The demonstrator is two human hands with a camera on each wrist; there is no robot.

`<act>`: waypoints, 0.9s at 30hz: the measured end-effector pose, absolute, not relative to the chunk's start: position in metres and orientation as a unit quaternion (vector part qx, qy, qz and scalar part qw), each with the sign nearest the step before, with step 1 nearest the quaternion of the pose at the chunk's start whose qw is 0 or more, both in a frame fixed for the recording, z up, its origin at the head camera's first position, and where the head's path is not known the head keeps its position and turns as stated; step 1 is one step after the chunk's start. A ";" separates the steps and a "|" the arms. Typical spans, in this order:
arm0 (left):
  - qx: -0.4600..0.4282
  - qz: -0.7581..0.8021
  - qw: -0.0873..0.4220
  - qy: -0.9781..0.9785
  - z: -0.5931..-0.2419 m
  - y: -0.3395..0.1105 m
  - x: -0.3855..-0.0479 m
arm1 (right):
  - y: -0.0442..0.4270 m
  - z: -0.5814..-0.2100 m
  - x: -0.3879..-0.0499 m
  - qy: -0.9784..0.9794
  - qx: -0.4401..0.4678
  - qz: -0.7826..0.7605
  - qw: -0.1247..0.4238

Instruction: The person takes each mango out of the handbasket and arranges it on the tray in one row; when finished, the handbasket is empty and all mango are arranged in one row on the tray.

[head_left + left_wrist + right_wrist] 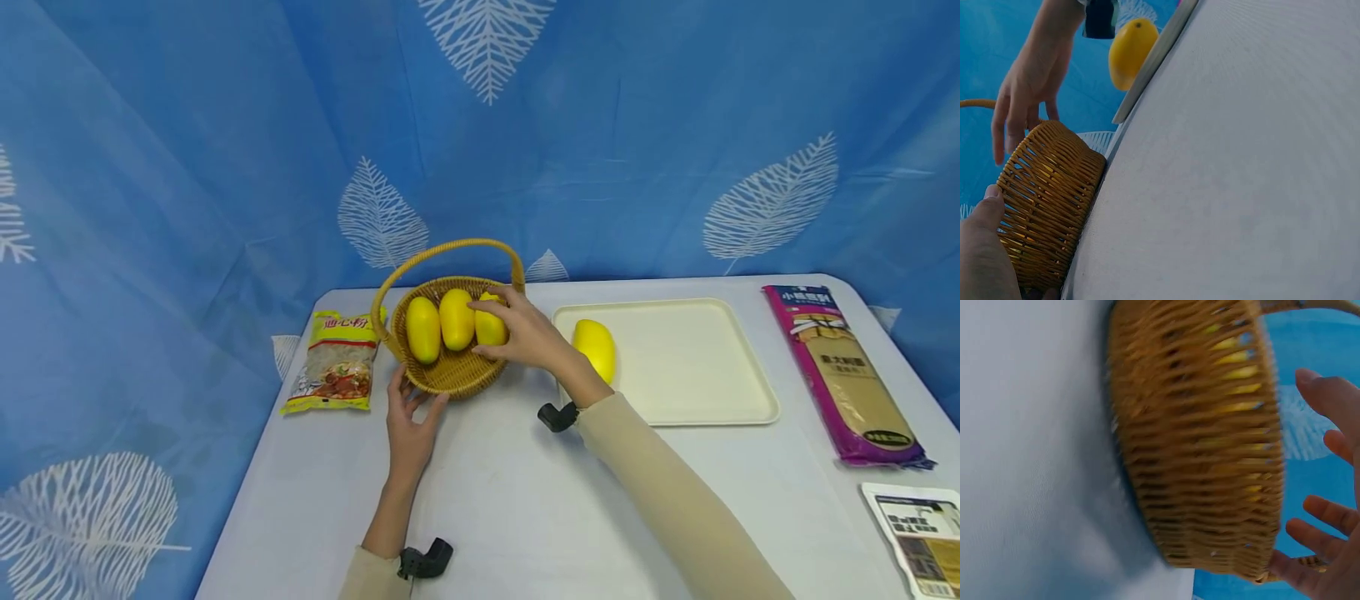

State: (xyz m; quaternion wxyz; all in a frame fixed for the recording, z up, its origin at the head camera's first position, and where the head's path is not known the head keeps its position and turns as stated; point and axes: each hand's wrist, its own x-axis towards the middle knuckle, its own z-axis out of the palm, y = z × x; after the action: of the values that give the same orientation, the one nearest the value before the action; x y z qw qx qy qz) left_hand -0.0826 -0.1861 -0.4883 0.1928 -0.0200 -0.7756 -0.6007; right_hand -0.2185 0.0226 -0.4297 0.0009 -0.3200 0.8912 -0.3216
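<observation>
A wicker basket [457, 385] with an arched handle holds three yellow mangoes: one at left [423, 331], one in the middle [457, 319] and one at right [491, 327]. My right hand [517, 329] is over the right mango, its fingers spread at the rim; in the right wrist view no fruit shows between thumb and fingers. With my left hand [411, 429] I hold the basket's near left side, thumb [988, 209] against the rim, the other fingers mostly hidden. Another mango [595, 350] lies at the left end of a cream tray [690, 367], partly behind my right forearm.
Left of the basket lies a yellow-ended pasta bag [335, 362]. A long purple noodle packet [847, 375] is right of the tray, with a white-edged packet [918, 533] nearer the front. A blue leaf-patterned curtain [600, 150] hangs behind the white table [510, 500].
</observation>
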 end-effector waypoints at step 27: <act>-0.017 -0.597 0.185 -0.780 -0.487 -0.186 -0.082 | 0.011 -0.435 -0.246 0.913 -0.353 -0.192 0.067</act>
State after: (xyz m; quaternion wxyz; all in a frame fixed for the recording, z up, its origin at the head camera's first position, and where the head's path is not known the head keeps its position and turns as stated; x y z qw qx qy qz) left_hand -0.0816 -0.1858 -0.4865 0.1855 -0.0166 -0.7800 -0.5974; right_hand -0.2463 0.0105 -0.4345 0.0670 -0.3533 0.9132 -0.1915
